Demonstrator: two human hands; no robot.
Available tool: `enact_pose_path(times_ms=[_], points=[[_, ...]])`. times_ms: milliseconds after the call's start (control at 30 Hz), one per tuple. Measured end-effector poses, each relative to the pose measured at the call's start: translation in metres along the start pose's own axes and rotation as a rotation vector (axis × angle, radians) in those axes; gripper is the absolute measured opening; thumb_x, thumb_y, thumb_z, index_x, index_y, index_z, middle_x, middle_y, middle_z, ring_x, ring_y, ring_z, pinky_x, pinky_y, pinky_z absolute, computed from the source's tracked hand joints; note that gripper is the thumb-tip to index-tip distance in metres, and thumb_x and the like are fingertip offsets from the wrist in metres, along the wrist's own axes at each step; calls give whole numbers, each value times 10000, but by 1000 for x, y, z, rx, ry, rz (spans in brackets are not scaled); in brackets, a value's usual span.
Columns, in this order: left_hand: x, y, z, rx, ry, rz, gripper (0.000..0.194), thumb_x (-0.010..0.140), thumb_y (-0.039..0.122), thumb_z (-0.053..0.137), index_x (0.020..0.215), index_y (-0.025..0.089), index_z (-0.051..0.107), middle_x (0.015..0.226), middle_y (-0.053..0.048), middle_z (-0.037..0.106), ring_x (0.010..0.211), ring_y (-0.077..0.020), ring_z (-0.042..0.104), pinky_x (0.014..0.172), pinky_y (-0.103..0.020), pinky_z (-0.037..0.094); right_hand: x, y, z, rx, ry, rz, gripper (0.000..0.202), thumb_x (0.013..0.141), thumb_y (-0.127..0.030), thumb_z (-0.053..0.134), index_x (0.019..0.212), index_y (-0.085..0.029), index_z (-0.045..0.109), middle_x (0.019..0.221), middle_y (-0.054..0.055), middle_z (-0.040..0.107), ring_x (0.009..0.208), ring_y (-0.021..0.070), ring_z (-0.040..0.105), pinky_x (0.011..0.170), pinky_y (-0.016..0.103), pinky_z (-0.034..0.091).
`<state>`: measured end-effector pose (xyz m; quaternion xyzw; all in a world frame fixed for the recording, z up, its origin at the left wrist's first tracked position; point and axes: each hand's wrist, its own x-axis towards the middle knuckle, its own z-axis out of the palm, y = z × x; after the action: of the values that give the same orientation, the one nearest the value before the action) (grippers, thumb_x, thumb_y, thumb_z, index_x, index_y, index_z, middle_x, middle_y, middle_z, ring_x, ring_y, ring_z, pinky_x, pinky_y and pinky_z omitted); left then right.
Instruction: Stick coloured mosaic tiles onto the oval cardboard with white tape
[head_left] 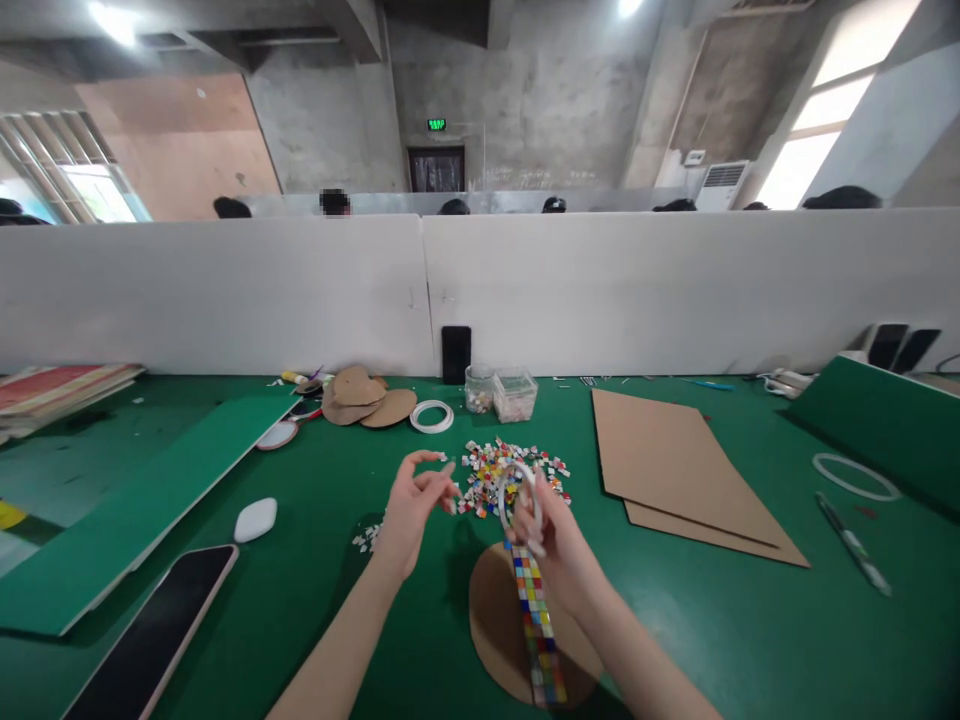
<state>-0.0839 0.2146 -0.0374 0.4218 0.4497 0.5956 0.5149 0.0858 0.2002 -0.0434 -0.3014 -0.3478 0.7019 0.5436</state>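
My right hand [551,535] is closed around a white ring [505,490], held upright over a heap of small coloured mosaic tiles [480,480]. Left of it, my left hand [412,510] hovers with thumb and fingers bent but apart; nothing shows clearly between them. Below the right hand, a round brown cardboard disc [491,610] lies on the green table, with a strip of coloured mosaic tiles [536,610] running down across it. A few white tiles [366,538] lie beside my left wrist.
Brown cardboard sheets [667,450] lie to the right, near a pen [853,545] and a thin white ring [856,476]. Clear containers [514,396], white rings [431,417] and cardboard discs [390,408] stand behind. A phone [154,635] and white case [256,520] are left; a white partition [600,290] closes the back.
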Motion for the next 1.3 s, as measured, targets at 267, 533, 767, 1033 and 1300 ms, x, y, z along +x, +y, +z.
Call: enact_pose_path(times_ms=[267, 533, 767, 1033, 1300], points=[[-28, -4, 11, 51, -345, -127, 228, 826, 356, 549, 916, 219, 390, 510, 92, 489, 400, -48, 380, 416, -155, 294, 10, 5, 4, -237, -150, 340, 467, 703, -590, 588, 521, -189, 432, 359, -109, 248, 331, 40, 159, 358, 215, 120], [-45, -17, 22, 299, -322, -32, 249, 903, 331, 396, 1118, 207, 415, 630, 42, 500, 522, -76, 417, 481, -186, 308, -2, 22, -4, -401, -161, 353, 470, 750, -616, 492, 560, -198, 393, 415, -91, 302, 366, 49, 197, 375, 233, 108], [-46, -28, 17, 582, -267, 59, 291, 923, 333, 316, 1170, 236, 436, 618, 40, 492, 515, -97, 434, 502, -208, 331, -2, 26, -2, -396, -138, 363, 486, 717, -646, 493, 563, -208, 350, 433, -93, 299, 374, 51, 209, 375, 231, 109], [-48, -27, 18, 723, -297, 138, 294, 925, 301, 298, 1196, 247, 399, 646, 30, 552, 516, -111, 501, 505, -207, 359, -3, 25, -4, -450, -143, 297, 456, 795, -563, 459, 534, -203, 360, 440, -83, 291, 404, 66, 219, 414, 247, 144], [-48, -31, 20, 789, -230, 177, 311, 909, 285, 335, 1211, 217, 366, 594, 52, 473, 508, -109, 474, 497, -202, 349, -4, 29, -3, -457, 22, 379, 427, 731, -595, 504, 602, -219, 347, 424, -100, 316, 379, 64, 249, 385, 222, 169]])
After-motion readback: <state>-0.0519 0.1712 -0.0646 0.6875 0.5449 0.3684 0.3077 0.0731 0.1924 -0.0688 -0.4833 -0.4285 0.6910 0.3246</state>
